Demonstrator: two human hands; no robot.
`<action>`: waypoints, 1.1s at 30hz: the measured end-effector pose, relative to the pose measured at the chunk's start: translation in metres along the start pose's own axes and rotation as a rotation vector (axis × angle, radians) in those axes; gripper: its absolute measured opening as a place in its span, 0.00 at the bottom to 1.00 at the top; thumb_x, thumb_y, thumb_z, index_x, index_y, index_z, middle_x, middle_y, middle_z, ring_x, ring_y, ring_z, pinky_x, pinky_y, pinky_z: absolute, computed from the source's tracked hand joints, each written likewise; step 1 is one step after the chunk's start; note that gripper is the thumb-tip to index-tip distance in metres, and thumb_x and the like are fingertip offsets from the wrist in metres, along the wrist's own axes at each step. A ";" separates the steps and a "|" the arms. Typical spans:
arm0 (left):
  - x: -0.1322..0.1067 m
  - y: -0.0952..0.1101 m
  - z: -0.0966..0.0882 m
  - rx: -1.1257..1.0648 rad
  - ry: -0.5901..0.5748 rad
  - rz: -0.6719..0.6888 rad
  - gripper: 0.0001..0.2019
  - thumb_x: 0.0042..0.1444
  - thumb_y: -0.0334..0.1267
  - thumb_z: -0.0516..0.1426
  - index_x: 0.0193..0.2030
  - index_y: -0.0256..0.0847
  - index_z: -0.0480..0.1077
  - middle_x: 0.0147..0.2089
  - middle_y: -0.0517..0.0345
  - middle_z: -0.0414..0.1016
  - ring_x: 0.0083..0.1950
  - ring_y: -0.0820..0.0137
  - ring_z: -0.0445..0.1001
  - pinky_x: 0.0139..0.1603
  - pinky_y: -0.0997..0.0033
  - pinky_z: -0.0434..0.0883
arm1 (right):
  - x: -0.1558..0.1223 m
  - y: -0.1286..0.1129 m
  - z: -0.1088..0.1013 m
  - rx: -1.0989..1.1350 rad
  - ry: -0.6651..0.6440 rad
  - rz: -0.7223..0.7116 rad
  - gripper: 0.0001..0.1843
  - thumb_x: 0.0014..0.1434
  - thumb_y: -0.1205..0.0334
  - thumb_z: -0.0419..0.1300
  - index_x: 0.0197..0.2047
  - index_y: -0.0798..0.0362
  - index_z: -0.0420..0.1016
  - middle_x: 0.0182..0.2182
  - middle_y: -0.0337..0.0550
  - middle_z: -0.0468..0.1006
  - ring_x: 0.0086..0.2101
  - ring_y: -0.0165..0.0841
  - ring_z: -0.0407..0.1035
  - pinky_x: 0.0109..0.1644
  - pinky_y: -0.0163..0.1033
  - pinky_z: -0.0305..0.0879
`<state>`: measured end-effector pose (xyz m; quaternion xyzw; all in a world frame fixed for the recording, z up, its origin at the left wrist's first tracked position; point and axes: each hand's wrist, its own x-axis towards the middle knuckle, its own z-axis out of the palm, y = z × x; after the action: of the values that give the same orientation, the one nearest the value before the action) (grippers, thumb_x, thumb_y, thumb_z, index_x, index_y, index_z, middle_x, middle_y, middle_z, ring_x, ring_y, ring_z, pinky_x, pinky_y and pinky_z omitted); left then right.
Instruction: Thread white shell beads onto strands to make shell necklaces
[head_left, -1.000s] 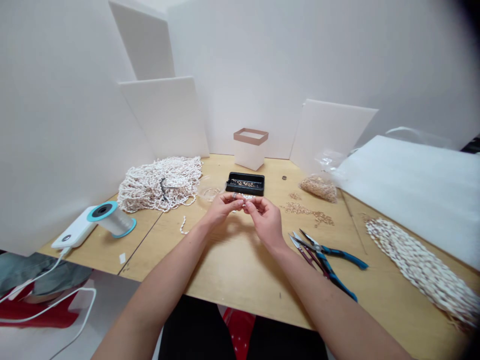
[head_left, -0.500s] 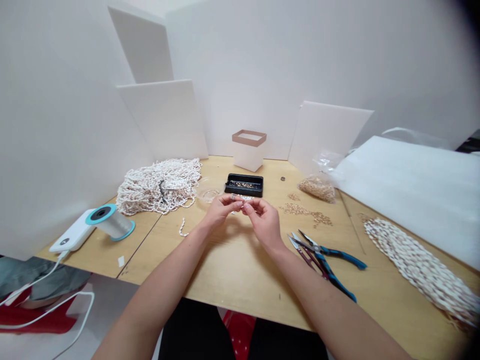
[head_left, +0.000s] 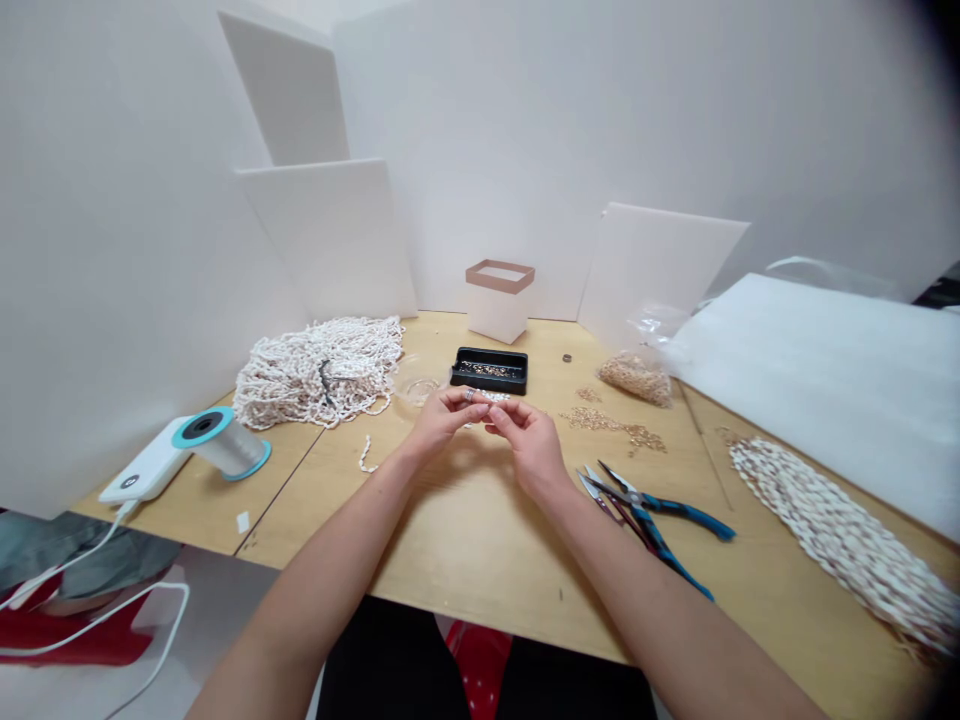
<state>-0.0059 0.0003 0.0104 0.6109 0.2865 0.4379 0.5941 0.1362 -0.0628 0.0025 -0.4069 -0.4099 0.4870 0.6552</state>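
My left hand and my right hand meet fingertip to fingertip over the middle of the table. Both are closed in a pinch, and what sits between the fingertips is too small and covered to name. Just behind them lies a black tray with small gold and dark pieces inside. Some white shell-like beads show between the hands and the tray. Left of the tray stands a clear round dish. A short strand of white beads lies near my left forearm.
Pliers with blue handles and small snips lie beside my right forearm. Gold rings, a bag of gold pieces and bundled shell strands are right. At left are a heap of strands, a thread spool and a power bank.
Both hands stay together in nearly the same spot, with only a slight shift of the fingertips. Nothing on the table has visibly moved.
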 end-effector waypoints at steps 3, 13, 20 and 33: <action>-0.001 0.002 0.000 0.021 0.001 -0.009 0.13 0.45 0.43 0.68 0.34 0.36 0.78 0.34 0.54 0.77 0.36 0.70 0.73 0.40 0.69 0.67 | 0.001 0.000 0.000 0.058 -0.019 0.058 0.14 0.49 0.53 0.69 0.36 0.54 0.80 0.37 0.46 0.81 0.35 0.33 0.73 0.45 0.41 0.69; -0.001 0.002 0.002 0.036 0.060 0.041 0.13 0.46 0.43 0.68 0.35 0.37 0.78 0.35 0.55 0.76 0.35 0.71 0.72 0.38 0.70 0.67 | 0.004 0.001 -0.002 0.148 -0.027 0.154 0.15 0.45 0.54 0.73 0.34 0.53 0.82 0.32 0.43 0.80 0.34 0.31 0.72 0.43 0.38 0.67; -0.001 0.006 0.003 0.097 0.009 0.134 0.11 0.51 0.44 0.64 0.30 0.36 0.74 0.32 0.57 0.70 0.34 0.73 0.68 0.38 0.71 0.65 | 0.007 -0.007 -0.008 -0.069 -0.061 0.105 0.17 0.47 0.53 0.70 0.36 0.55 0.81 0.29 0.42 0.78 0.28 0.28 0.65 0.32 0.35 0.60; 0.003 0.000 0.000 0.269 0.033 0.174 0.13 0.52 0.47 0.63 0.31 0.36 0.75 0.33 0.55 0.73 0.35 0.70 0.70 0.38 0.70 0.66 | 0.010 -0.016 -0.014 -0.231 -0.118 0.070 0.15 0.46 0.51 0.69 0.29 0.56 0.78 0.21 0.38 0.73 0.20 0.25 0.58 0.26 0.35 0.54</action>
<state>-0.0041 0.0028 0.0108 0.7002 0.2985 0.4553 0.4619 0.1564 -0.0578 0.0145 -0.4642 -0.4866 0.4824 0.5612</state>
